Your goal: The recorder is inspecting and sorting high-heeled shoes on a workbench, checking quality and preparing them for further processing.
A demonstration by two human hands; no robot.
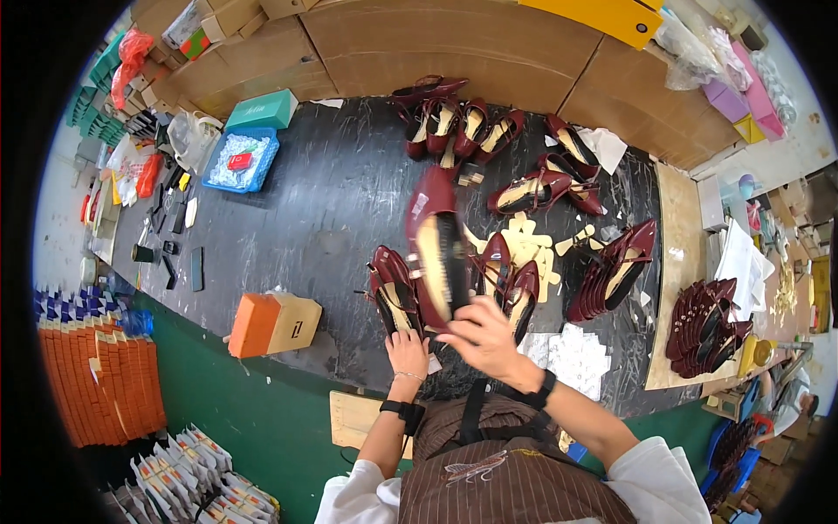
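Note:
My right hand point(484, 336) grips the heel end of a burgundy shoe point(422, 203), raised above the table and smeared by motion, its pale insole facing up. My left hand point(408, 354) has its fingers bent at the heel of another burgundy shoe point(388, 278) with a strap, lying toe away from me; its fingertips are partly hidden. Right of the raised shoe lie two more burgundy shoes point(524, 293). Beyond them spreads a heap of cream insole pieces point(528, 236).
Burgundy shoes point(471, 127) stand at the back, with a nested row point(611, 271) on the right. White papers point(580, 362) lie near the front edge. An orange and tan box point(278, 325) and a blue basket point(269, 166) sit left on the black table point(332, 192).

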